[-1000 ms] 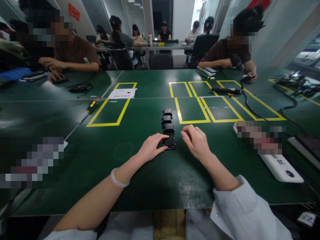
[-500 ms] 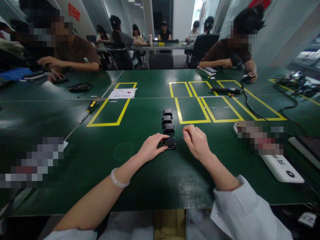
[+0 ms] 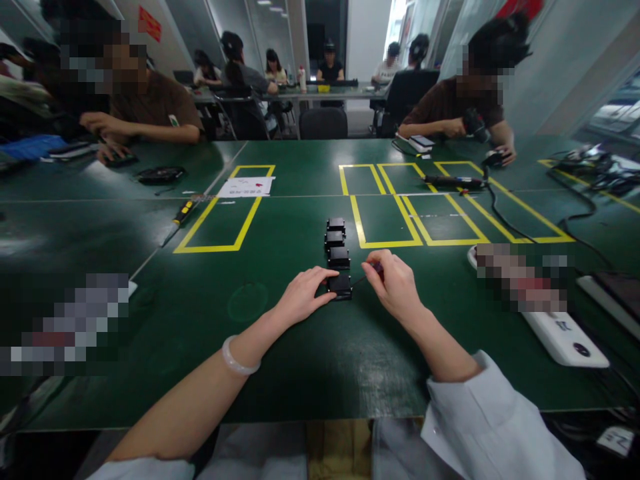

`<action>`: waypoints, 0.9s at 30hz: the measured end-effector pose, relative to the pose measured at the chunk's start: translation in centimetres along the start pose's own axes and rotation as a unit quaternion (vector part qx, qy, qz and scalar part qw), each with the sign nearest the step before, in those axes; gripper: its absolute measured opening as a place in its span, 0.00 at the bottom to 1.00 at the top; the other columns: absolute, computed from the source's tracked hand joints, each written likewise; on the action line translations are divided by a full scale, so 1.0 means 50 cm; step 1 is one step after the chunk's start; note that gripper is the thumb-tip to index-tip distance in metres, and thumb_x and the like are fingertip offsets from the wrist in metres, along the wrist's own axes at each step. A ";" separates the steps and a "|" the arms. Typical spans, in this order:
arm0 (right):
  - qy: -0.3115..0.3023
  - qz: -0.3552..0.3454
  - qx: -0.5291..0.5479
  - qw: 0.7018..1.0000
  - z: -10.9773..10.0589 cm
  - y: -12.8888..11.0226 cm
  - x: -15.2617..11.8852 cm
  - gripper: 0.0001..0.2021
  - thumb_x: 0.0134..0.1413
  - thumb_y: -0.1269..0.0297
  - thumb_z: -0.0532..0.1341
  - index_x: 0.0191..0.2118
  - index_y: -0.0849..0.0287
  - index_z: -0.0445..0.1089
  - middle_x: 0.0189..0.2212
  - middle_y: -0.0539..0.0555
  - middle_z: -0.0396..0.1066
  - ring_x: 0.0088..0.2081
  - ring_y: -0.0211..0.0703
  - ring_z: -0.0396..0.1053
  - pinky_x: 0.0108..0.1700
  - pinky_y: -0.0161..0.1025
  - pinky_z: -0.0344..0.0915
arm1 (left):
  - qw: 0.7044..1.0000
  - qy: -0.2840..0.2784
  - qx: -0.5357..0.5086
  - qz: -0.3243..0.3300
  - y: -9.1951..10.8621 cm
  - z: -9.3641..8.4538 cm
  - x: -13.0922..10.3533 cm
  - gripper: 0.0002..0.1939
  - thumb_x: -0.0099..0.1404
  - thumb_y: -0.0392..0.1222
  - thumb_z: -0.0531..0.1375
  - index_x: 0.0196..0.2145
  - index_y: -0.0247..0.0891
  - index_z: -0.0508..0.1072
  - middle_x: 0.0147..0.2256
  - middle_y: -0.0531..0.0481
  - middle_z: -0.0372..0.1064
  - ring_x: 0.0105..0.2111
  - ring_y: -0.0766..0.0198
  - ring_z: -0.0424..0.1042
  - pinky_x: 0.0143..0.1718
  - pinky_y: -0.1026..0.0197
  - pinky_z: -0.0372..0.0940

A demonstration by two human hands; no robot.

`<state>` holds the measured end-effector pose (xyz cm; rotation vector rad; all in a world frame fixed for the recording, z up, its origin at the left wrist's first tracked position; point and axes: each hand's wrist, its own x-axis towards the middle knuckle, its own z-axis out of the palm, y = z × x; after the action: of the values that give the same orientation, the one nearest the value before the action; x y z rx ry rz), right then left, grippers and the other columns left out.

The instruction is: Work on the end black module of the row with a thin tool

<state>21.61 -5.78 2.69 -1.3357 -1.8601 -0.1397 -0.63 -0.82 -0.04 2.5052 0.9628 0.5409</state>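
Fingers of the right hand (image 3: 395,283) have rolled slightly since the frame half a second ago, baring some reddish-purple of the handle they hold; the left hand (image 3: 303,293) and the black blocks keep their places.

Nearest is the near edge of the green worktop (image 3: 300,387), with both forearms reaching over it, a pale bangle (image 3: 239,357) on the left wrist. Towards the right end of that edge lies a white device (image 3: 573,343), its far part blurred out.

Set back from the middle of the near edge rests the nearest black block (image 3: 340,285). The left grip is parted by the block's depth, index finger and thumb steadying its left side. The right grip is closed round a thin dark tool (image 3: 359,279), whose shaft meets the block's right side.

Just beyond, three more black blocks (image 3: 339,257) run in line towards the far edge; whether they touch one another I cannot tell. Past them are yellow tape outlines (image 3: 390,245), a white paper (image 3: 245,187) over the left one, and a black rod-shaped tool (image 3: 453,182) across those on the right.

At the far edge, two co-workers (image 3: 160,107) sit near its corners.
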 end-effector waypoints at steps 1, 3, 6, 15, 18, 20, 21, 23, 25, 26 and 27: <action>0.000 0.000 -0.002 1.000 -0.001 0.000 0.000 0.08 0.64 0.59 0.52 0.37 0.57 0.63 0.28 0.52 0.69 0.28 0.39 0.64 0.34 0.37 0.59 | 1.000 0.001 0.000 0.000 0.000 0.000 0.000 0.19 0.65 0.45 0.59 0.53 0.44 0.65 0.46 0.48 0.67 0.45 0.56 0.68 0.46 0.54 0.63; -0.001 -0.003 -0.005 1.000 -0.003 0.000 0.001 0.08 0.63 0.59 0.52 0.35 0.57 0.63 0.28 0.52 0.69 0.27 0.39 0.63 0.34 0.37 0.58 | 1.000 0.002 -0.001 0.000 0.000 -0.001 0.000 0.19 0.65 0.44 0.59 0.53 0.44 0.65 0.46 0.48 0.67 0.45 0.56 0.69 0.46 0.54 0.63; -0.003 -0.003 -0.005 1.000 -0.004 -0.001 0.001 0.08 0.63 0.61 0.52 0.35 0.57 0.64 0.27 0.52 0.69 0.27 0.39 0.62 0.33 0.37 0.58 | 1.000 0.001 -0.002 -0.003 0.001 -0.002 0.000 0.19 0.65 0.44 0.59 0.53 0.43 0.65 0.46 0.47 0.67 0.45 0.56 0.69 0.46 0.54 0.63; -0.008 0.011 -0.002 1.000 -0.008 -0.008 0.003 0.08 0.62 0.64 0.50 0.39 0.57 0.65 0.27 0.51 0.69 0.28 0.41 0.64 0.35 0.39 0.59 | 1.000 -0.001 -0.002 -0.007 -0.001 0.000 -0.001 0.19 0.65 0.44 0.59 0.53 0.44 0.64 0.46 0.48 0.67 0.45 0.56 0.69 0.46 0.54 0.63; -0.012 0.000 -0.005 1.000 -0.011 -0.010 0.005 0.08 0.63 0.61 0.52 0.37 0.57 0.64 0.26 0.51 0.69 0.27 0.39 0.62 0.35 0.38 0.58 | 1.000 0.001 -0.001 -0.004 0.000 0.000 0.000 0.19 0.65 0.44 0.59 0.53 0.44 0.65 0.46 0.48 0.67 0.45 0.56 0.69 0.46 0.54 0.63; -0.012 -0.001 -0.009 1.000 -0.011 -0.009 0.004 0.08 0.63 0.61 0.52 0.36 0.57 0.64 0.27 0.51 0.69 0.27 0.39 0.61 0.34 0.37 0.57 | 1.000 0.000 -0.003 -0.003 0.001 -0.001 0.000 0.19 0.65 0.43 0.60 0.53 0.44 0.65 0.46 0.48 0.67 0.46 0.56 0.68 0.46 0.55 0.63; -0.011 0.000 -0.010 1.000 -0.010 -0.008 0.004 0.08 0.64 0.62 0.52 0.36 0.57 0.64 0.27 0.52 0.69 0.27 0.39 0.62 0.34 0.37 0.57 | 1.000 -0.001 -0.005 -0.004 0.001 -0.001 0.000 0.19 0.65 0.43 0.60 0.53 0.44 0.65 0.47 0.48 0.67 0.46 0.56 0.68 0.46 0.55 0.63; -0.009 0.002 -0.009 1.000 -0.007 -0.006 0.003 0.08 0.64 0.64 0.50 0.37 0.58 0.64 0.28 0.52 0.69 0.28 0.40 0.62 0.35 0.38 0.58 | 1.000 -0.002 -0.007 -0.004 0.001 -0.002 0.000 0.19 0.65 0.43 0.60 0.53 0.44 0.64 0.47 0.48 0.67 0.47 0.56 0.68 0.47 0.55 0.63; -0.007 0.001 -0.006 1.000 -0.006 -0.005 0.003 0.08 0.64 0.65 0.49 0.40 0.58 0.64 0.29 0.52 0.69 0.29 0.40 0.63 0.36 0.38 0.58 | 1.000 -0.001 -0.007 -0.002 0.000 -0.002 0.000 0.19 0.65 0.43 0.59 0.53 0.44 0.64 0.47 0.48 0.67 0.47 0.56 0.68 0.47 0.55 0.63; -0.004 0.001 -0.005 1.000 -0.006 -0.005 0.003 0.08 0.64 0.66 0.49 0.40 0.58 0.64 0.29 0.52 0.69 0.29 0.40 0.63 0.36 0.38 0.59 | 1.000 0.000 -0.006 -0.001 0.000 -0.001 -0.001 0.19 0.65 0.43 0.59 0.53 0.44 0.64 0.47 0.48 0.67 0.47 0.56 0.68 0.47 0.55 0.63; -0.003 0.001 -0.005 1.000 -0.006 -0.006 0.003 0.08 0.64 0.66 0.49 0.41 0.58 0.64 0.29 0.52 0.69 0.29 0.40 0.63 0.36 0.38 0.59 | 1.000 0.001 -0.005 -0.001 0.000 -0.001 -0.001 0.19 0.65 0.43 0.59 0.53 0.44 0.64 0.47 0.49 0.67 0.46 0.56 0.68 0.47 0.55 0.62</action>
<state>21.52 -5.96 3.08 -1.3463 -1.8652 -0.1448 -0.70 -0.83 -0.01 2.4952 0.9623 0.5450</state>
